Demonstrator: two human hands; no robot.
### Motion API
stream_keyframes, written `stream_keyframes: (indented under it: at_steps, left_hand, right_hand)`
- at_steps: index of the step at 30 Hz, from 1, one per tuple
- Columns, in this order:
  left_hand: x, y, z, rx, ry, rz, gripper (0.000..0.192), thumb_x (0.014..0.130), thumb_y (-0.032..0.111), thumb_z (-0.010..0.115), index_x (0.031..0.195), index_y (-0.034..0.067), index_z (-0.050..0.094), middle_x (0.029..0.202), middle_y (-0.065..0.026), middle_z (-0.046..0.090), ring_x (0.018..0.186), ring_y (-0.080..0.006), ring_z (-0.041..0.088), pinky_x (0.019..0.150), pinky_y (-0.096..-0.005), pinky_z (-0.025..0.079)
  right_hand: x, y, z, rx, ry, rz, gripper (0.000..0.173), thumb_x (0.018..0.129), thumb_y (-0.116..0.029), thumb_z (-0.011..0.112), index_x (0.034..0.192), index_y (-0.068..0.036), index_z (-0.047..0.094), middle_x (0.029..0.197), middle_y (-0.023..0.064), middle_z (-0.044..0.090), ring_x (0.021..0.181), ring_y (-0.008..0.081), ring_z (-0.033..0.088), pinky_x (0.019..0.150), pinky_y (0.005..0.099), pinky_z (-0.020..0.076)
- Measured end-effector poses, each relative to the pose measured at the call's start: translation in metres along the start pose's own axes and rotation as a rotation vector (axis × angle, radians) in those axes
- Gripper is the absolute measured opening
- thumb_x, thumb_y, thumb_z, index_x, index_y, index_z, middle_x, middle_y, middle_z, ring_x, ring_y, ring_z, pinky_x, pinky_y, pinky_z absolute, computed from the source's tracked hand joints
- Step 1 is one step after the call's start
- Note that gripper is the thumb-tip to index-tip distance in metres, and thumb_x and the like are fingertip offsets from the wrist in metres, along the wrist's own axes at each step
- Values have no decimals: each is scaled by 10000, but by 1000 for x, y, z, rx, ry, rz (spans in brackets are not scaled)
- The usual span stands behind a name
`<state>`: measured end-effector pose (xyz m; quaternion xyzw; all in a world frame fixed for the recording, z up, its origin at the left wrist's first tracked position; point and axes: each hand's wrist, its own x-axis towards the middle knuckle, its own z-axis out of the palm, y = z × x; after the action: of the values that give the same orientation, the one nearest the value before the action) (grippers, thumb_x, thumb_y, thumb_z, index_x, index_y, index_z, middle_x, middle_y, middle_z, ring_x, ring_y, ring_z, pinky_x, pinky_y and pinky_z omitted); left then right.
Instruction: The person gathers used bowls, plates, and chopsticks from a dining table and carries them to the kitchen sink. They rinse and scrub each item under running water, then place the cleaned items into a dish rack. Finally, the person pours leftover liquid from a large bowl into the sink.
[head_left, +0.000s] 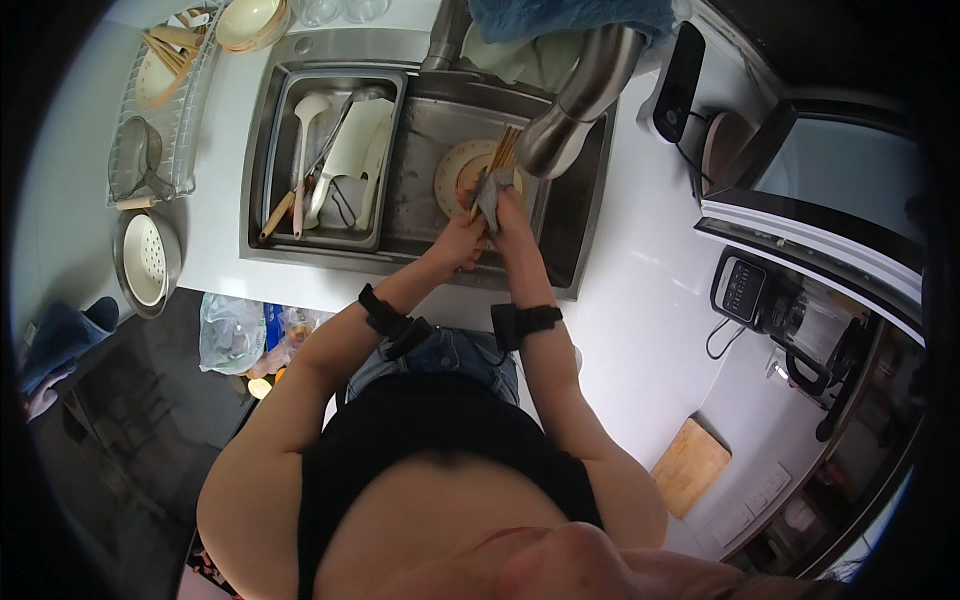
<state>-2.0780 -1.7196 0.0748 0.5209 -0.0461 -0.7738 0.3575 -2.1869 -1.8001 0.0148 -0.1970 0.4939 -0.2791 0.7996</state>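
Note:
A bundle of wooden chopsticks (504, 148) points up and away over the right basin of the sink (420, 157). My left hand (459, 244) is closed around their near ends. A grey cloth (492, 196) is wrapped against the sticks, and my right hand (513, 214) grips it. Below the hands, a patterned plate (448, 176) lies in the basin with a smaller dish on it, partly hidden by the chopsticks and cloth. The metal faucet (559, 139) hangs just to the right of the chopsticks' far ends.
A metal tray (375, 240) in the left basin holds a cleaver (352, 139), a pale ladle (306, 142) and other utensils. On the left stand a wire dish rack (187, 165) and a white colander (145, 259). A blender (810, 322) and a wooden cutting board (691, 466) are at the right.

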Motion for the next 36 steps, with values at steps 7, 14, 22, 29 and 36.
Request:
stream_keyframes:
  at_steps: [7,14,22,29,36]
  left_hand:
    - [-16,2,-2,14,3,-46,216,1047,341,450,975,139,477,652,40,361,493,-71,311,416,-235,235]
    - [-42,-13,-7,-47,-88,-76,148,1055,299,453,1022,156,444,665,41,356,496,-71,294,410,-236,235]
    - [-13,1,-1,-43,-69,-42,235,1066,298,410,1108,94,521,700,3,452,494,-63,308,403,-219,254]
    - [-32,9,-13,-158,-76,71,281,1059,250,421,1209,43,539,775,-42,550,559,-61,416,448,-212,350]
    - [7,15,0,-189,-11,147,238,1055,244,427,1127,43,531,755,-32,547,586,-109,480,483,-266,431]
  right_hand:
    - [113,-35,-19,170,82,-98,248,1030,-222,440,1047,13,518,831,135,599,710,285,625,704,421,589]
    - [110,-35,-65,154,80,-195,381,929,-203,639,1205,51,578,1106,155,641,966,262,651,754,384,547]
    - [49,-34,-30,316,42,-169,433,975,-276,580,1278,29,532,1257,155,598,1113,309,606,923,439,515]
    - [45,-38,-63,503,-4,-398,419,1017,-261,476,1331,14,498,1386,141,528,1280,320,497,1021,464,427]
    - [1,-31,-46,111,-471,-13,434,1030,-312,483,1336,-3,472,1225,147,611,920,286,674,718,352,567]
